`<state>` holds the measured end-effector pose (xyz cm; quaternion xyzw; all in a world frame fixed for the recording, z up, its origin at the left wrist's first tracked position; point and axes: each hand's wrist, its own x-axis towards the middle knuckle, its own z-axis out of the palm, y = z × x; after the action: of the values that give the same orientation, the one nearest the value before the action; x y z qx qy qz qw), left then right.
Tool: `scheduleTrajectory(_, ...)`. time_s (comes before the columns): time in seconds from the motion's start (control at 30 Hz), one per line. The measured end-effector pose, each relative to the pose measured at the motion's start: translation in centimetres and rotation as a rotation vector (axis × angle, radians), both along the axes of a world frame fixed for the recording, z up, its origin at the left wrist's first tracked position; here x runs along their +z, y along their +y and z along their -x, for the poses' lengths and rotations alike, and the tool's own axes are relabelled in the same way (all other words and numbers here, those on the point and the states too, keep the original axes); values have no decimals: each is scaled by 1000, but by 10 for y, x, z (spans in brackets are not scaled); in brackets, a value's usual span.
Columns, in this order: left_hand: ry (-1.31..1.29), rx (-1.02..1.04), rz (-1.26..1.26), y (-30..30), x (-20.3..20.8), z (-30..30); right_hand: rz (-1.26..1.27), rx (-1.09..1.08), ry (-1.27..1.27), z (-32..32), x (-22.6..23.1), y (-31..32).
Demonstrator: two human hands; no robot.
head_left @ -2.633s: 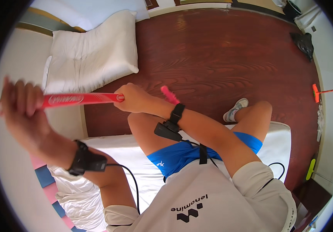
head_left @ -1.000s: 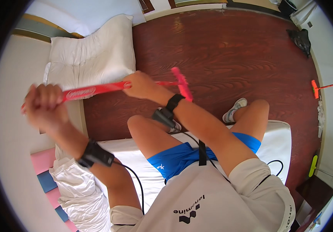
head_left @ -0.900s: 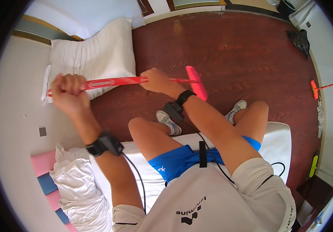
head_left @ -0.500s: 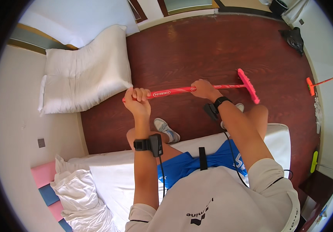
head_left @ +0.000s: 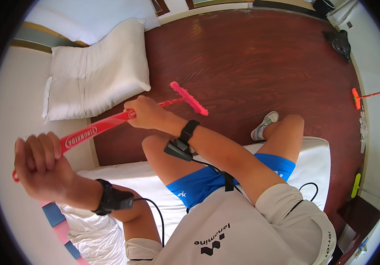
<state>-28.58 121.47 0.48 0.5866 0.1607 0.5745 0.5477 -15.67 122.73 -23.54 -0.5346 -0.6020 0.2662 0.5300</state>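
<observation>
Above the dark red floor (head_left: 265, 66), two hands on one red pole (head_left: 95, 128)

At the near left of the scene, the left hand (head_left: 44, 165) is gripping the red pole, its fingers curled round it close to the near end, so that only a small red tip pokes out past the palm. Farther along and to the right, the right hand (head_left: 148, 114) is also closed round the pole. From there the shaft runs on, far and right, to a pink bristly head (head_left: 189, 99) set crosswise on it. Whether those bristles touch the floor cannot be told from this view.

Each wrist wears a black strap with a dark box; a cable runs from each. Just beyond the pole on the far left lies a large white cushion (head_left: 99, 73). On the near side the person, in blue shorts (head_left: 199, 183), sits on a white mattress (head_left: 307, 165), with rumpled white cloth (head_left: 95, 234) at its left. Along the right wall are an orange-headed tool (head_left: 356, 98), a yellow-green-headed tool (head_left: 355, 185) nearer, and a black bag (head_left: 338, 44) farther off.
</observation>
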Motion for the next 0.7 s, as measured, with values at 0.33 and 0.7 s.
scheduleTrajectory(0.33, -108, 211, 344, 64, -98, -77, 185, -235, -247, -98, -75, 6)
scheduleTrajectory(0.7, -279, -74, 727, 42, -268, -122, 508, -238, -624, -202, -155, -85)
